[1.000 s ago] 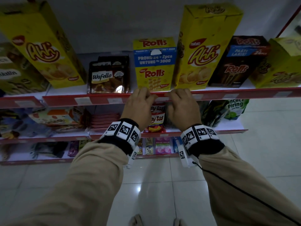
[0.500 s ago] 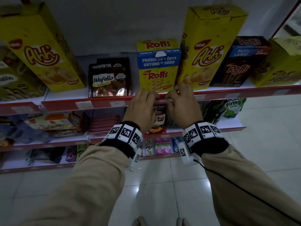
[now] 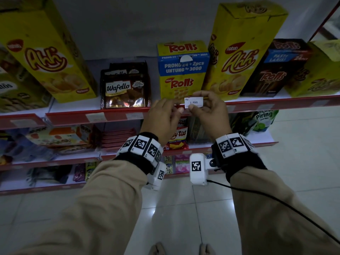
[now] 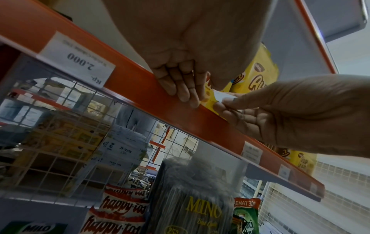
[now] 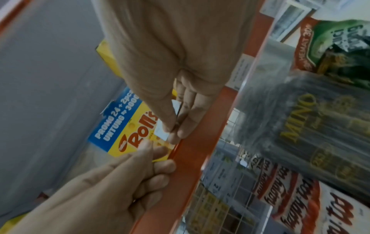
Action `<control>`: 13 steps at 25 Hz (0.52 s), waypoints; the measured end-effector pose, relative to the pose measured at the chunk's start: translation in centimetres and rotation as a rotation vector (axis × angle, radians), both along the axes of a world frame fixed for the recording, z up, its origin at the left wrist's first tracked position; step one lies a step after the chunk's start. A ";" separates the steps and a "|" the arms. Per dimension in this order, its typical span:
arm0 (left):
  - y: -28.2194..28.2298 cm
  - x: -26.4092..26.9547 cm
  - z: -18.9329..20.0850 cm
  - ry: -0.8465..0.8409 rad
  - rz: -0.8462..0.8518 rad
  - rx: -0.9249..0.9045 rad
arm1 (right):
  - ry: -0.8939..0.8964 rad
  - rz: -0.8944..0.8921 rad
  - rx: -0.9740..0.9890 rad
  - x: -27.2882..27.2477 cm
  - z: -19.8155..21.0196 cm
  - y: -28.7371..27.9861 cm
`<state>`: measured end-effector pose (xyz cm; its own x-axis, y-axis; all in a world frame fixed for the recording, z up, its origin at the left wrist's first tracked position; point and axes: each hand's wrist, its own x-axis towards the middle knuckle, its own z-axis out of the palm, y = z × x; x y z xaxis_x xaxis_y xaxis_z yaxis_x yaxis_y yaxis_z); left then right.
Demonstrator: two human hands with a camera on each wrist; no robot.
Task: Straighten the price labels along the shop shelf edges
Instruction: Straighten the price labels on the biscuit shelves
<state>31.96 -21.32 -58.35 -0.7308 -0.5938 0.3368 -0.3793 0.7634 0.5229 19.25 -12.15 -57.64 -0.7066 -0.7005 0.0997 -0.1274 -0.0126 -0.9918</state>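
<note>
A white price label [image 3: 194, 102] printed "Rp 1.500" is pinched between the thumb and fingers of my right hand [image 3: 196, 105]. It is held up just above the red shelf edge strip [image 3: 114, 117], in front of the yellow Rolls box [image 3: 183, 70]. My left hand [image 3: 171, 109] is right beside it, fingers curled over the strip. The left wrist view shows those fingers [image 4: 180, 88] lying on the strip's front [image 4: 140, 88]. In the right wrist view the label [image 5: 162, 132] sits at my right hand [image 5: 172, 129], close above the strip [image 5: 192, 155].
Other labels [image 3: 96, 117] [image 3: 134, 115] sit in the strip to the left, and one reading 2.000 [image 4: 78, 59]. Wafello packs [image 3: 125, 87] and tall yellow Ahh boxes [image 3: 241, 52] flank the Rolls box. Lower shelves hold snack bags [image 3: 177, 138]. White floor tiles lie below.
Both hands lay on the strip before. Now my right hand has lifted the white label up off the strip, and my left hand has stayed on it.
</note>
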 end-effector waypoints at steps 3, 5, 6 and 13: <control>0.0 -0.2 -0.1 0.042 0.011 0.016 | -0.045 0.054 -0.016 0.7 -0.2 -0.2; -0.1 -0.4 0.0 0.052 0.030 0.035 | -0.002 0.071 0.001 0.9 -0.3 -0.3; -0.2 -0.4 0.1 0.047 0.040 0.039 | 0.057 0.059 0.031 0.7 -0.3 -0.2; -0.2 0.0 0.4 -0.032 0.014 -0.015 | 0.446 0.030 0.199 -0.9 0.0 -0.1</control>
